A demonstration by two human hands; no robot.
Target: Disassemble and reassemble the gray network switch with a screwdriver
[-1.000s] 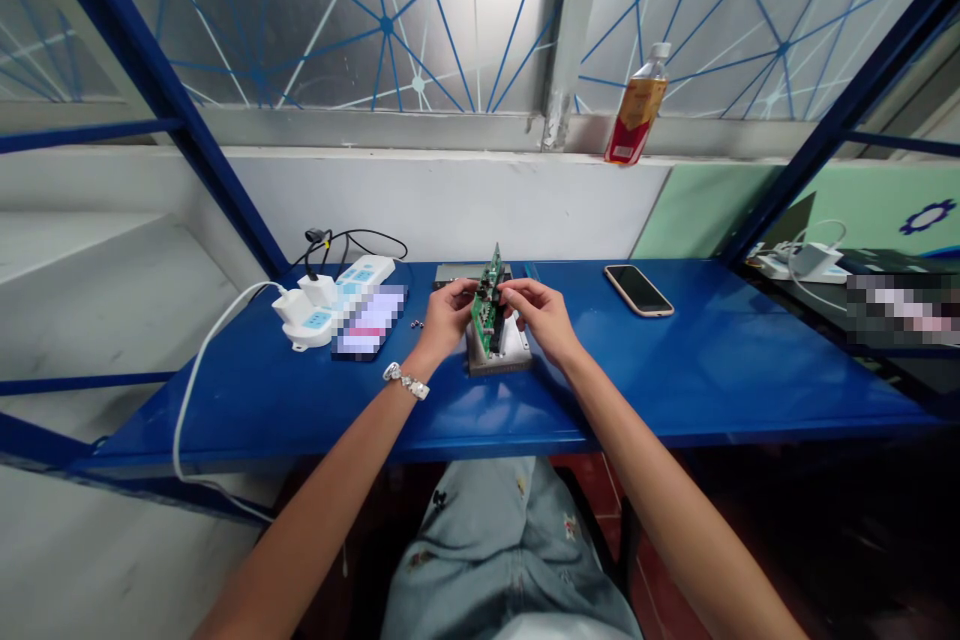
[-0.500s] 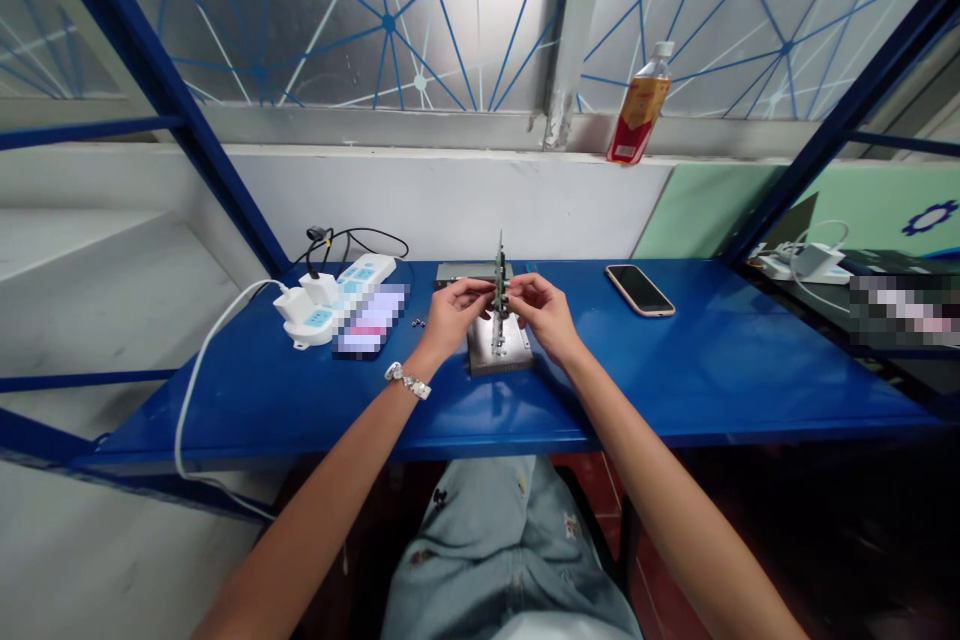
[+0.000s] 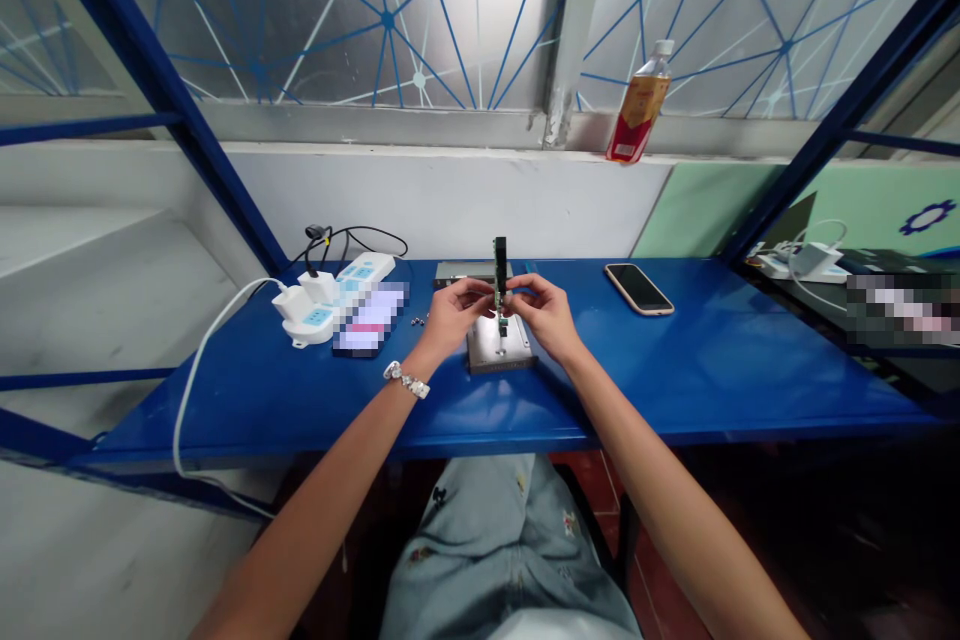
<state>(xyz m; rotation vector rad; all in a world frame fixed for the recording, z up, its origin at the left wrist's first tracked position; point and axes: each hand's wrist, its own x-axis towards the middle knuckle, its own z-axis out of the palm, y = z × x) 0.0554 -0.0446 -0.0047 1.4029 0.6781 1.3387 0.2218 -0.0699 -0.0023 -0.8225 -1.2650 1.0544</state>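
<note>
A small green circuit board [image 3: 499, 260] stands on edge above a grey metal tray [image 3: 499, 350] in the middle of the blue table [image 3: 675, 370]. My left hand [image 3: 456, 312] pinches the board from the left, fingers closed on it. My right hand [image 3: 546, 312] pinches it from the right in the same way. The board's lower end hangs just over the tray. A silver bracelet [image 3: 406, 380] circles my left wrist.
A white power strip [image 3: 330, 298] with plugs and a white cable lies at the left, a blurred patch beside it. Small screws [image 3: 415, 323] lie near it. A phone [image 3: 638, 288] rests face up at the right. A bottle [image 3: 636, 106] stands on the window ledge.
The board has turned in my fingers from showing its green face to standing edge-on and upright. Both hands stayed above the tray.
</note>
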